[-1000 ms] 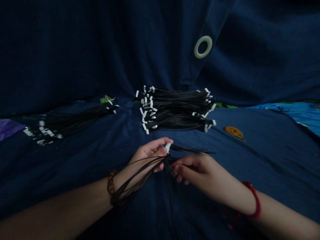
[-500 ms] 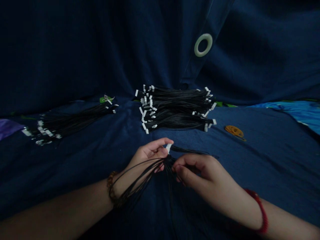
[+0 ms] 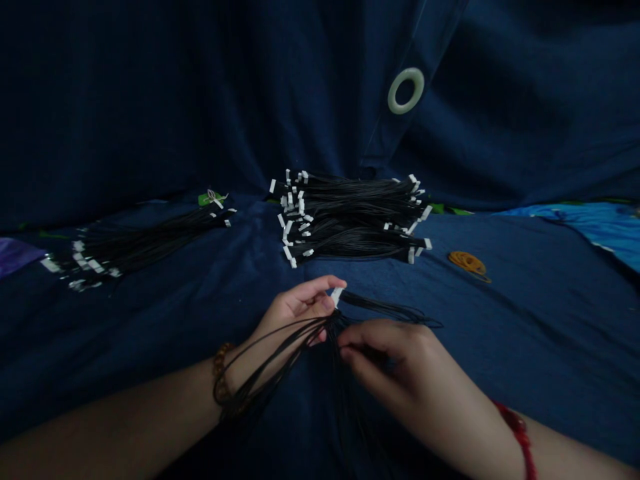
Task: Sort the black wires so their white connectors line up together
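Note:
My left hand (image 3: pixel 303 307) is closed on a wire harness by its white connector (image 3: pixel 337 294), pinched between thumb and fingers. Black wires (image 3: pixel 287 350) fan out from it, some falling over my left wrist, some hanging down, some looping off to the right. Just right of the connector, my right hand (image 3: pixel 395 360) has thumb and index finger pressed together at the hanging wires. It seems to pinch a black wire there, though the dark hides the exact grip. Beyond both hands lies a stack of bundled black cables (image 3: pixel 355 220) with white connectors at both ends.
A looser bundle of black cables (image 3: pixel 150 240) with white connectors lies at the left. Orange rubber bands (image 3: pixel 469 263) rest on the blue cloth (image 3: pixel 525 313) at the right. Behind hangs a dark blue curtain (image 3: pixel 200 100) with a pale ring (image 3: pixel 406 91).
My right hand has moved slightly down and left along the wires. More wires now loop out to the right behind it. My left hand stays on the connector.

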A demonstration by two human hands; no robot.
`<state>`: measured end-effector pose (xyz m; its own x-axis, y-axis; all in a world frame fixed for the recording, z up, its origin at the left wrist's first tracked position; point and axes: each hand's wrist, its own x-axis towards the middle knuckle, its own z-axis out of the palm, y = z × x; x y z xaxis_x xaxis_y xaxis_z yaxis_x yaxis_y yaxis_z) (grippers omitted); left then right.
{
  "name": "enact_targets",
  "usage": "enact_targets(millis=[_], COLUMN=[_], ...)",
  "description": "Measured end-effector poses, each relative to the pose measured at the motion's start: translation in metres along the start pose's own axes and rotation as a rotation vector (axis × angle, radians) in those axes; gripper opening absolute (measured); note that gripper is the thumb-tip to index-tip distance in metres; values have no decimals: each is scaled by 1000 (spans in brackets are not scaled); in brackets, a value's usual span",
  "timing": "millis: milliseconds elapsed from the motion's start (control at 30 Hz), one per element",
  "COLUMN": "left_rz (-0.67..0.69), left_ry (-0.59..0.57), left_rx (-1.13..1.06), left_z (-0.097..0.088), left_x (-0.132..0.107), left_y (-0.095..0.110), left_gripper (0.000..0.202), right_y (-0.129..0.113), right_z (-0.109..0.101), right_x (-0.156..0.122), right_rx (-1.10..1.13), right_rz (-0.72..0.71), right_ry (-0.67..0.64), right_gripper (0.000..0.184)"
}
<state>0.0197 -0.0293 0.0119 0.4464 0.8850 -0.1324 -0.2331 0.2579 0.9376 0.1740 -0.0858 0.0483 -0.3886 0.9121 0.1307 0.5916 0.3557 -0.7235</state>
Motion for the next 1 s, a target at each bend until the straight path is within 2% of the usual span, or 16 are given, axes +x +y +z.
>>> enact_targets(millis=[167, 300, 433, 600, 767, 867, 1000], left_rz=[-8, 21, 48, 56, -60, -44, -49], left_ry=[-12, -24, -31, -23, -10, -3, -9], left_rx=[6, 9, 17, 6, -17, -99, -123], left_z=[0, -1, 2, 5, 3, 2, 2], left_x=[-4, -4, -4, -6, -5, -4, -5], left_y=[2, 0, -2, 2, 3, 2, 3], left_gripper=[30, 27, 29, 32, 34, 29, 25], right_y=[5, 9, 10, 11, 14, 11, -1], right_z=[4, 10, 14, 12, 10, 6, -10], right_x=[1, 2, 5, 5, 7, 9, 7], right_rx=[58, 233, 362, 280, 219, 297, 561], right_rz=[67, 166, 222, 191, 188, 236, 428], right_ry=[-5, -52, -40, 27, 49, 2, -119], right_gripper=[13, 17, 18, 12, 9, 13, 24])
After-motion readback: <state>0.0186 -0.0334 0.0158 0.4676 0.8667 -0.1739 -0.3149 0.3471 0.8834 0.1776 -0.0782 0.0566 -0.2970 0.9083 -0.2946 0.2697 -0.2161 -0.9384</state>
